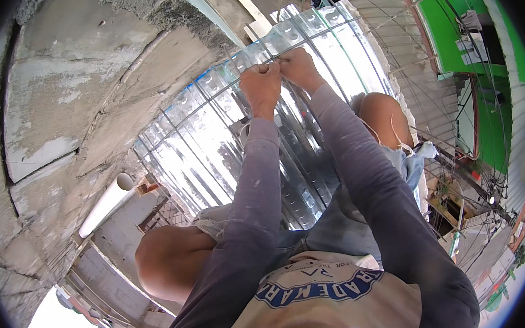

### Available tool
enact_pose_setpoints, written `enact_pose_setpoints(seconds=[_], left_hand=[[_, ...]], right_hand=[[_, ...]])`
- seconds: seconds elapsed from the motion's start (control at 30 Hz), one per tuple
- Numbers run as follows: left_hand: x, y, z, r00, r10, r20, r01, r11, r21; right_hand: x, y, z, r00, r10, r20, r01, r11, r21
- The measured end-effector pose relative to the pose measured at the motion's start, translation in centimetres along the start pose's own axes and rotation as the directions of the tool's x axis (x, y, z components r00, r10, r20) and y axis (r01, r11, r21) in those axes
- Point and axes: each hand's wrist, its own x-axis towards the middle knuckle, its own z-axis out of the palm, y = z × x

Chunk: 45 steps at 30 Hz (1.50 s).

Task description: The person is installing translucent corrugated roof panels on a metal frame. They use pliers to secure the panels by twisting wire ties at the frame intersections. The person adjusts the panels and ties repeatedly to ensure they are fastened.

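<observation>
Rod grid [309, 39] lies over shiny corrugated sheet [182, 164] | left hand [260, 85] and right hand [299, 68] curled closed, nearly meeting at grid; anything pinched too small to tell | grid looks laid, joining seemingly underway; crossings left: cannot tell

Bar grid [209, 100] over sheeting [185, 164] — pipe [106, 204], wall [82, 67] left — roof [373, 7] right.
</observation>
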Motion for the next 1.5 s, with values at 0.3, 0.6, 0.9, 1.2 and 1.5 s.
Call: enact_pose_setpoints(seconds=[0.3,0.6,0.9,1.2,1.5], left_hand=[[-1.3,-3.5,0.9,0.99,-0.076,-0.119,0.057,0.986,-0.159],[-0.9,-3.0,0.8,0.976,-0.05,-0.21,0.05,0.999,-0.002],[5.8,1.1,-0.8,0.975,-0.207,0.078,0.157,0.896,0.415],[13.9,-7.5,4.1,0.88,-0.33,0.341,0.371,0.926,-0.063],[11.6,-5.9,3.9,0.93,-0.324,0.176,0.361,0.896,-0.257]], right_hand=[[0.8,-2.4,-3.0,0.908,0.106,0.406,-0.217,0.947,0.236],[2.3,-3.1,-2.0,0.961,-0.037,0.274,0.112,0.958,-0.263],[-0.7,-3.7,0.4,0.955,-0.209,0.212,0.29,0.817,-0.499],[-0.9,-4.9,1.9,0.963,-0.226,0.146,0.268,0.855,-0.444],[-1.4,-4.4,1.6,0.946,-0.314,0.081,0.31,0.803,-0.509]])
